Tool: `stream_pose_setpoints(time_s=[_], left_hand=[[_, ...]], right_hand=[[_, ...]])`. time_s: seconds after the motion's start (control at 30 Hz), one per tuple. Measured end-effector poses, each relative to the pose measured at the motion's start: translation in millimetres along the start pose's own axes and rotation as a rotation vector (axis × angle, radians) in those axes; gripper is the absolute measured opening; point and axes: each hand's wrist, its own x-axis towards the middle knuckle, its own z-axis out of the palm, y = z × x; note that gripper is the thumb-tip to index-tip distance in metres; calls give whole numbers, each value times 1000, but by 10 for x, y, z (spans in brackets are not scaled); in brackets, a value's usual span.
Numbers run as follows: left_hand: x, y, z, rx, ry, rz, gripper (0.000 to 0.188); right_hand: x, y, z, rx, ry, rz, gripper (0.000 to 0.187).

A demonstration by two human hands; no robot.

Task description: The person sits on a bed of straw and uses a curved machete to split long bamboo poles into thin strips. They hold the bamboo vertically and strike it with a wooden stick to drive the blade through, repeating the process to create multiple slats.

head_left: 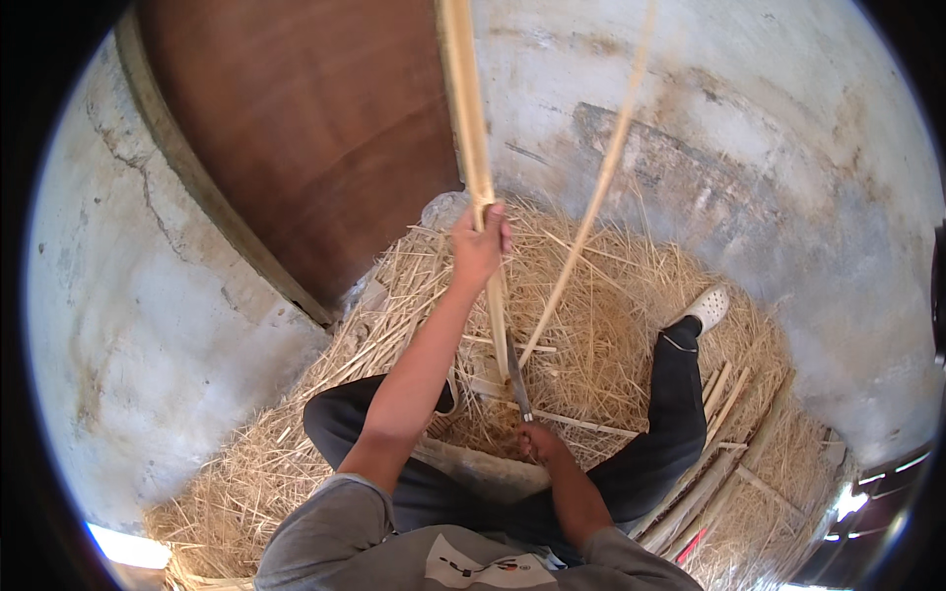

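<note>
My left hand (480, 244) is closed around a long pale bamboo strip (475, 128) that stands nearly upright in front of me, its lower end down near the blade. My right hand (537, 440), close to my body, grips the handle of a knife (518, 384). The dark blade points away from me and lies against the strip's lower end. A thinner bamboo sliver (594, 202) slants up to the right from beside the blade; its upper part is blurred.
Straw-like shavings (611, 286) cover the floor around my legs. Bamboo poles (709, 483) lie at the right beside my knee. A brown door panel (305, 118) and a stained grey wall (749, 167) stand ahead. My white shoe (709, 307) rests on the shavings.
</note>
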Motion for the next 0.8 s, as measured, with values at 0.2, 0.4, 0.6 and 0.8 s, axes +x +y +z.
stream_pose_setpoints(time_s=[0.2,0.4,0.6,0.8], left_hand=[[44,-44,-155,-24,13,147,19],[71,-149,-121,65,92,238,17],[-29,-66,-93,10,54,196,19],[111,-98,-102,31,70,217,20]], right_hand=[[437,268,-100,-964,798,-481,25],[32,-109,567,-931,728,-755,20],[92,114,132,-1031,735,-340,22],[275,97,-68,-1018,646,-61,27]])
